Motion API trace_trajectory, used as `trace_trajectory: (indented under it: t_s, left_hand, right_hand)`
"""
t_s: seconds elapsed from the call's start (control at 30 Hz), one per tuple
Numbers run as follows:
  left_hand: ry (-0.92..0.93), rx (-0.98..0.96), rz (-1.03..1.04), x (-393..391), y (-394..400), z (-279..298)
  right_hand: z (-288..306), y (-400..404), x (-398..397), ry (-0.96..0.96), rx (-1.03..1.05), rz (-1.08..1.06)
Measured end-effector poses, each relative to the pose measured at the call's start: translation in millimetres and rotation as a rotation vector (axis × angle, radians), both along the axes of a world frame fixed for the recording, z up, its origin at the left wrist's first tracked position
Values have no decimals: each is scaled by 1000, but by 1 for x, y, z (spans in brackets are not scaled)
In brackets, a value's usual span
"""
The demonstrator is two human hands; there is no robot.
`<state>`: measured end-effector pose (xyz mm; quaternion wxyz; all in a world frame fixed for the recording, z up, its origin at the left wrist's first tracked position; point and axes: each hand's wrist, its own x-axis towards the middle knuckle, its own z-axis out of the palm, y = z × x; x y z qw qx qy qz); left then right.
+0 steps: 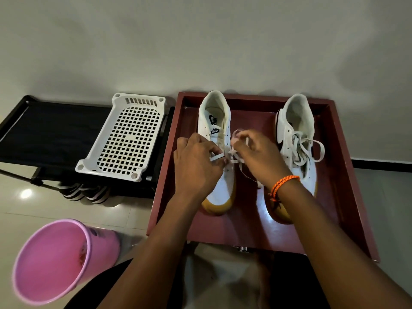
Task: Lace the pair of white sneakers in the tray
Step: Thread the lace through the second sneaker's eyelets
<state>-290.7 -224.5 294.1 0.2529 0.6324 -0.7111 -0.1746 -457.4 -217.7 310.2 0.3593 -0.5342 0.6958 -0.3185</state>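
Both hands work over the left sneaker [217,139] in the dark red tray [347,175], which seems to rest on the floor. The left hand [196,166] pinches a flat end of the white lace [234,156] between thumb and fingers; the right hand [258,157] has its fingers curled round a bunched length of the same lace just above the eyelets. To do this step well, keep the lace flat and untwisted, feed each end through its eyelet, and draw both sides even before crossing — slack hides beneath the hands. The right sneaker [298,139], well apart, already carries lace, loosely looped. Left of the tray sit a white perforated basket [124,139] on a black rack [44,128] and, nearer, a pink bucket [55,259] — none obstructs the work.
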Motion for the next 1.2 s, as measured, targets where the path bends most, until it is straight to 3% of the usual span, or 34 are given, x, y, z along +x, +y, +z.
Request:
trace_trajectory:
  t_s: [0.1, 0.23, 0.5, 0.73, 0.87, 0.93, 0.97, 1.1, 1.2]
  left_hand:
    - [28, 18, 14, 1, -1, -2]
    - [37, 34, 0, 3, -4, -5]
    - [24, 59, 18, 1, 0, 2]
    - [24, 72, 12, 3, -1, 1]
    - [8, 82, 1, 1, 1, 1]
    - [15, 51, -13, -1, 4, 2]
    - [34, 27, -21, -1, 5, 2]
    - [6, -48, -109, -5, 8, 5]
    - [-122, -68, -192, -11, 12, 3]
  right_hand:
    - [-7, 5, 9, 207, 14, 119]
    - [-9, 3, 7, 145, -24, 152]
    - [23, -2, 0, -463, -146, -40]
    - [38, 1, -8, -1137, -120, -173]
    - [35, 1, -11, -1351, -99, -173]
    - [34, -2, -14, -1293, -83, -263]
    - [30, -5, -17, -1175, -85, -325]
    - [2, -11, -27, -237, -46, -334]
    - [-3, -5, -24, -1, 57, -220]
